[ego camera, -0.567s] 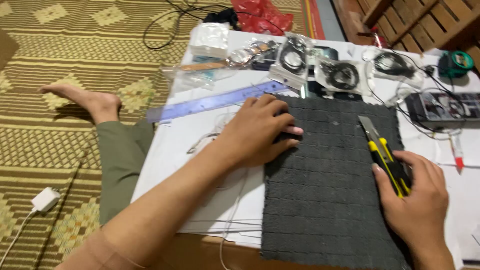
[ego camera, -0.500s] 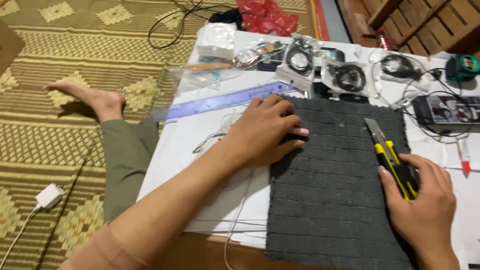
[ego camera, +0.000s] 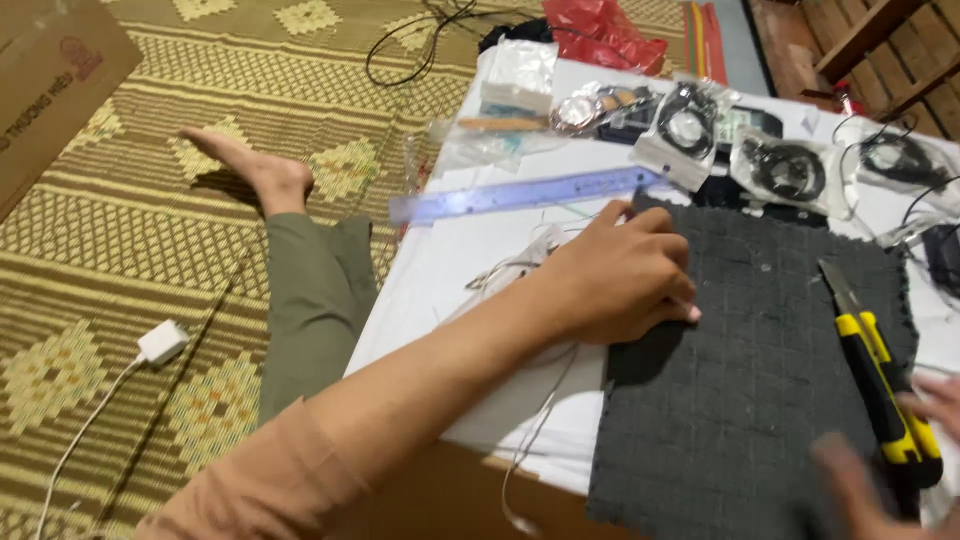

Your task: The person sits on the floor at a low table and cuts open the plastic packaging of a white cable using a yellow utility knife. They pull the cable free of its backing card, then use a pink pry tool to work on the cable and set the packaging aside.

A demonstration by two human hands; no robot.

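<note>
The fingers of the left hand (ego camera: 625, 270) are spread and pressed flat on the upper left corner of the dark grey foam sheet (ego camera: 760, 390); they grasp nothing, they only pin it down. The right hand (ego camera: 880, 470) is blurred at the lower right edge, so I cannot tell if its fingers are closed or loose. It is at the handle of the yellow and black utility knife (ego camera: 880, 370), which lies on the right part of the sheet with the blade pointing away from the person.

The sheet lies on the white table (ego camera: 450, 270) and hangs a little over the near edge. Just above the left hand lies a clear blue ruler (ego camera: 520, 193), and behind it are bags with black cables (ego camera: 785, 170).

To work well here, I think the pinning hand should stay out of the blade's line.
</note>
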